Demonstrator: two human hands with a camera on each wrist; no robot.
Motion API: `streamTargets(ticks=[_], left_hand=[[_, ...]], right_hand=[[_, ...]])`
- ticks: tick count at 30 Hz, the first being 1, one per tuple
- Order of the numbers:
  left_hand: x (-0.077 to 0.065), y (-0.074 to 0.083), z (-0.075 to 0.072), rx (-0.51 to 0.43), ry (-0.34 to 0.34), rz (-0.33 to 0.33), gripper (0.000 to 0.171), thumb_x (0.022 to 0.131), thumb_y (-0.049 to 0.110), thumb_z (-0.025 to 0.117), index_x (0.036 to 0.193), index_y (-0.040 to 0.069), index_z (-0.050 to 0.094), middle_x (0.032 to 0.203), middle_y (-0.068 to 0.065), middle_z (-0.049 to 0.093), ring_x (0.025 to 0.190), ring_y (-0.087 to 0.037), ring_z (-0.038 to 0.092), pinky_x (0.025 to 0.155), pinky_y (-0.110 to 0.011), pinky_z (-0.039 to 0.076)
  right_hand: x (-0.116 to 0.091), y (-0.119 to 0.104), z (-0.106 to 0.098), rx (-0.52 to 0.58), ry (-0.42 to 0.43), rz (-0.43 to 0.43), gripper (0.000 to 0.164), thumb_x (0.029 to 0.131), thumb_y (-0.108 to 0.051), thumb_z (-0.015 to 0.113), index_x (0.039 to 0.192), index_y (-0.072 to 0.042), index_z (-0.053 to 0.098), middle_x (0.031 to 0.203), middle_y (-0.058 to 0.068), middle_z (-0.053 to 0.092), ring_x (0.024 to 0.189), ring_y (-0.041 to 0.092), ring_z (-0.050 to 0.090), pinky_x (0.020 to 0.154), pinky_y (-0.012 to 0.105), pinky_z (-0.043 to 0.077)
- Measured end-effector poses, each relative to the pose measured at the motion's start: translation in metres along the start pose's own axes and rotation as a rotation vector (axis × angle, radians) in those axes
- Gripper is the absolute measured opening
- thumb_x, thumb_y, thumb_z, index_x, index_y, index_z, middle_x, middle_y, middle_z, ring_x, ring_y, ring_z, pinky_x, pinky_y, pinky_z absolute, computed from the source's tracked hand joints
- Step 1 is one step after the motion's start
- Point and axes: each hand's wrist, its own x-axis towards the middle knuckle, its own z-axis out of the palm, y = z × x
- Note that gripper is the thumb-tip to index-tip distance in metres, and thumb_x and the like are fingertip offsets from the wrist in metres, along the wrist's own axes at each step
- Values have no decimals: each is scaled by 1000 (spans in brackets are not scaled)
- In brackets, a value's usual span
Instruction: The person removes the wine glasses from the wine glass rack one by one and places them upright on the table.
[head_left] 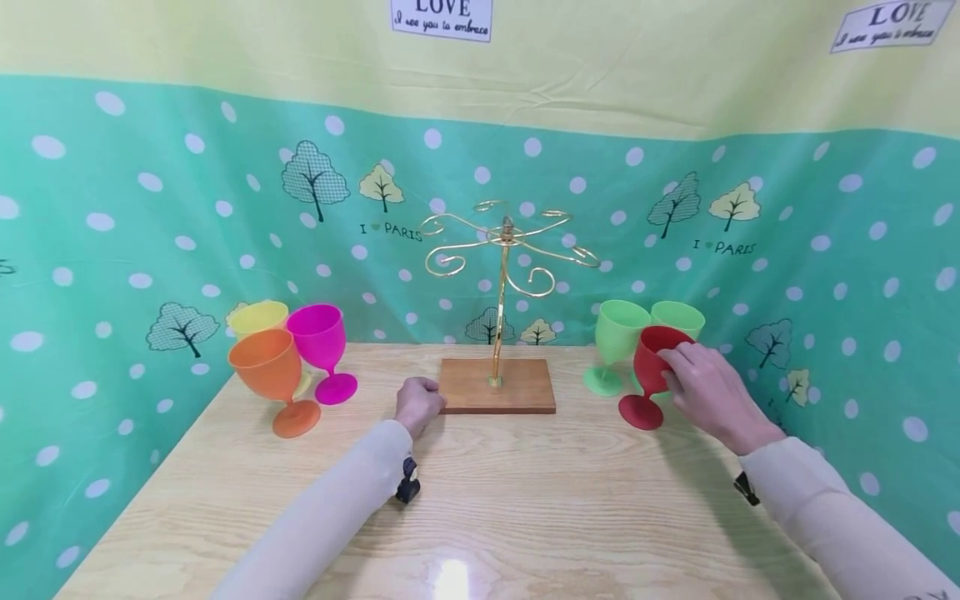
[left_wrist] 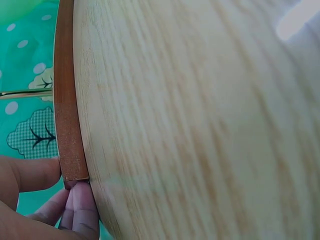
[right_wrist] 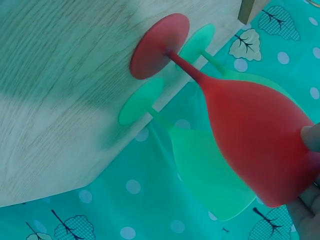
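Observation:
A gold stand with curled arms [head_left: 501, 312] rises from a brown wooden base [head_left: 498, 402] near the back of the table. My left hand [head_left: 418, 404] holds the base's left front corner, its thumb on top and its fingers at the end, as the left wrist view shows. At the right, my right hand [head_left: 712, 387] pinches the rim of a red plastic goblet [right_wrist: 255, 130] between thumb and fingers. The goblet stands nearly upright; I cannot tell whether its foot touches the table. Two green goblets [head_left: 618, 337] [right_wrist: 210, 175] are close behind it.
On the left stand an orange goblet [head_left: 273, 371], a magenta goblet [head_left: 321, 337] and a yellow goblet [head_left: 258, 317] partly hidden behind the orange one. A dotted green and yellow cloth [head_left: 480, 125] hangs behind and beside the wooden table [head_left: 540, 500].

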Motion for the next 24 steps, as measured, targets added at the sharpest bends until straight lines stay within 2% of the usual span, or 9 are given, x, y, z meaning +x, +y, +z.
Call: streamTargets(ticks=[19,24], left_hand=[[2,-1,1,-2,5,-15,33,81,1,69,114,-1,63,114,-17,62,100,-28,60,79,-36,53],[1,1,1,7,6,-11,33,81,1,69,114,-2,63,113,-17,62,101,-29,59,81,-38,53]], right_hand=[[-1,-2,-1,-3,-63,79,52,63,-5,86,109,1,62,96,15,63,84,30,56,72,47,54],[1,-4,-2,4,-71,113,51,68,-7,83,113,2,61,99,16,62,88,31,56,73,49,53]])
